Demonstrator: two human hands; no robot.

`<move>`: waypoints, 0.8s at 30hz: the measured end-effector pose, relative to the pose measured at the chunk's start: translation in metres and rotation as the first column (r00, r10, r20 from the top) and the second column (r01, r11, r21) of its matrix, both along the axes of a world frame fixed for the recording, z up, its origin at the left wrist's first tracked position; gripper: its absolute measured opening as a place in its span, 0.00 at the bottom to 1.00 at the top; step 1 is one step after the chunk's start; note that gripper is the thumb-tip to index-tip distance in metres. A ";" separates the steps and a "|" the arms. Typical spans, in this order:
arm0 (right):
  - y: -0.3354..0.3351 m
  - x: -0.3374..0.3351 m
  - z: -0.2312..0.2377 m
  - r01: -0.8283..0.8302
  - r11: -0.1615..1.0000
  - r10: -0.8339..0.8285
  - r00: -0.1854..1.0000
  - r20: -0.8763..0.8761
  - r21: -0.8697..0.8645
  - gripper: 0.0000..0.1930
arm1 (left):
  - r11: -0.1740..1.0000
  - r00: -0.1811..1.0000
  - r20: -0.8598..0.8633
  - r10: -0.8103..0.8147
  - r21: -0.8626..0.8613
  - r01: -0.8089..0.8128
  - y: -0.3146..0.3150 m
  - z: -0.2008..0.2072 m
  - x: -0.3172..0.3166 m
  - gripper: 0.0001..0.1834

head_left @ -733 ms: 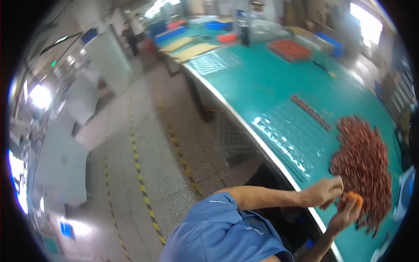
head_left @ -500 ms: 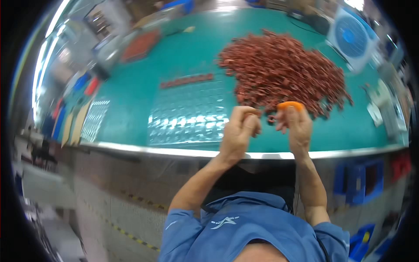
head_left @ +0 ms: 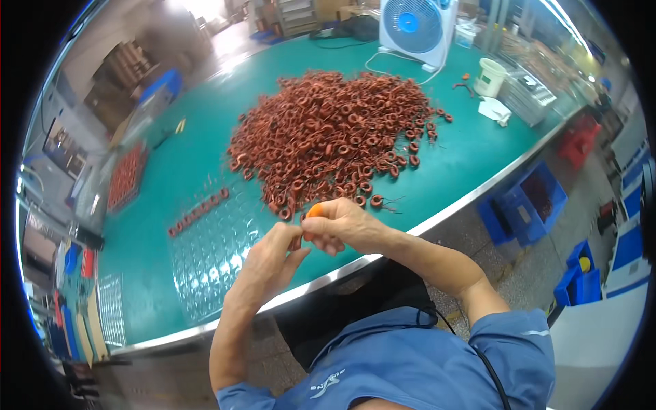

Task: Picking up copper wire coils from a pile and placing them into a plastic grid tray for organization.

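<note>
My left hand (head_left: pixel 271 257) is closed at the near edge of a big pile of red-brown ring coils (head_left: pixel 335 130) with thin wire leads. Its fingertips pinch a small red-brown ring coil (head_left: pixel 296 242), mostly hidden by the fingers. Close against it, my right hand (head_left: pixel 345 225) grips a small bright orange piece (head_left: pixel 315 210) between thumb and forefinger; its kind cannot be made out. Left of my hands lies a clear plastic tray (head_left: pixel 215 273) with rows of pockets. Several ring coils (head_left: pixel 198 212) stand in a line along its far edge.
A filled tray (head_left: pixel 127 178) lies at the far left of the green table (head_left: pixel 437 184). A blue-and-white fan (head_left: pixel 412 26) stands behind the pile. To the right are a white tub (head_left: pixel 489 76) and white paper (head_left: pixel 494 110). Blue bins (head_left: pixel 529 208) sit below the table edge.
The view has swung to the right, so the pile and tray appear farther left. My hands, apart before, have come together, the orange piece still in the right one.
</note>
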State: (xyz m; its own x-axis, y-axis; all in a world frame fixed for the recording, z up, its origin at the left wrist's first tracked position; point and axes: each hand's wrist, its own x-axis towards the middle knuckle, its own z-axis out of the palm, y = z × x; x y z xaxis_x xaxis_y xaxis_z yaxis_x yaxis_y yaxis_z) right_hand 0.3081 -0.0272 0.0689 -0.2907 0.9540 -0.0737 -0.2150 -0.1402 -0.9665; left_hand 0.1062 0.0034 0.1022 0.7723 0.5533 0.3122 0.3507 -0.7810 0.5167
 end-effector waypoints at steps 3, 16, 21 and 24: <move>0.004 0.006 -0.002 0.022 0.997 -0.025 0.999 0.048 0.069 0.14 | 0.961 0.997 -0.081 -0.016 0.273 0.038 0.002 0.000 0.007 0.18; -0.017 -0.011 0.017 0.250 0.915 -0.232 0.968 -0.092 0.318 0.10 | 0.881 0.604 0.779 0.168 -0.393 0.263 -0.028 -0.049 0.031 0.17; -0.005 0.004 0.003 0.241 0.909 -0.298 0.946 0.126 0.341 0.19 | 0.761 0.567 0.744 0.355 -0.582 0.287 -0.023 -0.050 0.048 0.18; 0.000 -0.006 -0.008 0.253 0.893 -0.290 0.956 0.044 0.373 0.24 | 0.689 0.668 0.596 0.445 -0.704 0.169 -0.024 -0.047 0.039 0.21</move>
